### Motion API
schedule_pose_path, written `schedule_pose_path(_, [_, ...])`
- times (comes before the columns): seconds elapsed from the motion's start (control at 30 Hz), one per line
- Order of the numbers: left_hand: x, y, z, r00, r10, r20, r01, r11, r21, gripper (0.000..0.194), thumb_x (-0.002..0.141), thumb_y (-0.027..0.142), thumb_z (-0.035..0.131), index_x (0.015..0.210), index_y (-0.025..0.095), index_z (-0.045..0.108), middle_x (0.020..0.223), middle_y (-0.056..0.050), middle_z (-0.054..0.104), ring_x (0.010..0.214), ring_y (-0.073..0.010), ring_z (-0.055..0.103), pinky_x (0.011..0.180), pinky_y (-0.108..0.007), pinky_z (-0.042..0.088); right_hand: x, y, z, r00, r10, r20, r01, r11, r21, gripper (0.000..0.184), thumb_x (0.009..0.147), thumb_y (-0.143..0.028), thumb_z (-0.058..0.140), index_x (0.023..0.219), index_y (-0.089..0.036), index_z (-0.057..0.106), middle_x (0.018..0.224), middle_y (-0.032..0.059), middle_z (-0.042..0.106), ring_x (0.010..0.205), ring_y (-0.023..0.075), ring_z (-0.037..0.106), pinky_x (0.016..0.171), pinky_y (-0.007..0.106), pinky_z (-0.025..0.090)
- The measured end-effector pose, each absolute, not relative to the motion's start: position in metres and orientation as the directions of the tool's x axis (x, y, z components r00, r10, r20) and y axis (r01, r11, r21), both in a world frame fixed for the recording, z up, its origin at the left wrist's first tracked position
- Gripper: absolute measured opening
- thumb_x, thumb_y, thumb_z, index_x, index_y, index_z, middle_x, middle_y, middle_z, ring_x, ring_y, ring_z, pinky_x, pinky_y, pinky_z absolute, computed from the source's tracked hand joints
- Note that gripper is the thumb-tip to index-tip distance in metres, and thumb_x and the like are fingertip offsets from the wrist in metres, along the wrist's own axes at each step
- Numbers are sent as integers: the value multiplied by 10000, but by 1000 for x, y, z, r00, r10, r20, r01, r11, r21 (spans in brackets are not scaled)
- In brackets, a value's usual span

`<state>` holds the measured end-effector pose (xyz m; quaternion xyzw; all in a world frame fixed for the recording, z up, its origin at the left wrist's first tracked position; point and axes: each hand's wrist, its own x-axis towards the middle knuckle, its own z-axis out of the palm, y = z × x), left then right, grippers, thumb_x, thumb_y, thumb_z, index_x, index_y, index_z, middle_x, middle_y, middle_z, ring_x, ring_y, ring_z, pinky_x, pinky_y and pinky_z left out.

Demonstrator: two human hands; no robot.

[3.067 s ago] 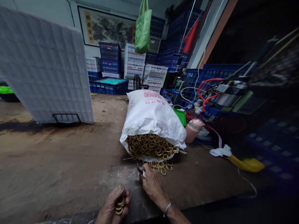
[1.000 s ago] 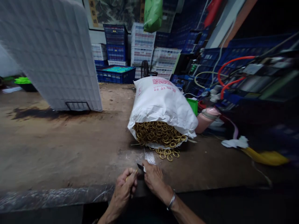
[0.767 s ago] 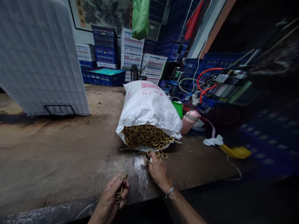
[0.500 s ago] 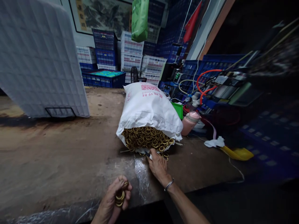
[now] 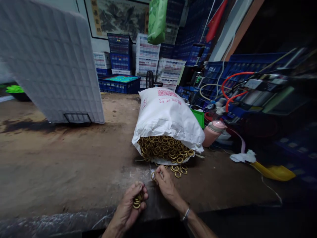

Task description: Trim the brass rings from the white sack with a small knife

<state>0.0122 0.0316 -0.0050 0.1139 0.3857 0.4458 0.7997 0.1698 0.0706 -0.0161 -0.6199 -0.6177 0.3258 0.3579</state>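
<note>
A white woven sack lies on its side on the brown workbench, its open mouth packed with brass rings. A few loose rings lie spilled just in front of it. My left hand is curled at the bench's near edge around a stack of brass rings. My right hand rests a little ahead of it, fingers pinched on a small dark tool and a single ring. A metal bangle circles my right wrist.
A grey quilted panel stands at the left rear of the bench. Right of the sack are a green box, a pink bottle, a white rag, a yellow scoop and hoses. Stacked blue and white crates line the back.
My right hand has drawn back from the sack's mouth toward me with a ring at its fingertips. My left hand keeps its stack of rings near the bench edge.
</note>
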Motion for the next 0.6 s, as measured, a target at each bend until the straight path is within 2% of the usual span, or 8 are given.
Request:
schedule_pose_path(0.07, [15,33,-5,254,852,-458,-603,510,614,283,659,314,698,844,163,545,644,23,558,516,-78,521,384,-148,355,157,65,-10,-15,999,-36,345,-29,-938,132,815,-327,397,748,-213,392,524,-75,432,480,99,431,492,200,336])
schedule_pose_path(0.13, [16,33,-7,200,889,-413,-557,450,698,310,675,373,670,872,169,545,622,38,532,460,-56,459,357,-138,309,146,61,-4,-57,994,-93,232,-77,-970,143,799,-344,433,764,-211,397,511,-83,428,459,88,410,470,194,326])
schedule_pose_path(0.27, [17,34,-11,133,919,-371,-398,392,829,300,714,446,599,740,152,543,582,48,485,401,-31,337,340,-138,222,134,57,-1,-144,975,-167,103,-153,-983,182,791,-380,454,772,-205,406,532,-76,451,460,78,398,460,193,318])
schedule_pose_path(0.33, [15,35,-12,90,936,-339,-299,350,887,303,739,446,565,677,150,540,541,52,460,402,-37,318,362,-151,230,132,58,-2,-169,970,-176,115,-158,-981,183,786,-379,454,758,-206,405,522,-79,444,455,76,381,462,195,314])
schedule_pose_path(0.43, [11,37,-12,15,988,-155,-128,156,979,267,758,387,549,643,148,580,559,29,501,503,-73,417,494,-179,344,134,61,1,-166,976,-144,242,-101,-965,191,781,-379,448,713,-203,422,526,-71,439,488,85,393,496,204,327])
schedule_pose_path(0.53, [8,38,-12,-14,999,35,41,-34,999,205,754,332,552,683,152,618,648,-2,565,635,-119,489,626,-214,383,136,64,5,-139,987,-86,369,-29,-929,191,767,-371,461,694,-195,452,595,-52,455,570,100,420,545,211,335])
schedule_pose_path(0.6, [8,38,-11,-5,998,62,81,-61,995,192,752,327,552,705,153,616,675,-9,573,666,-130,500,652,-223,389,136,65,4,-145,987,-71,409,-6,-913,189,768,-360,454,682,-192,456,617,-48,450,595,103,417,560,214,330])
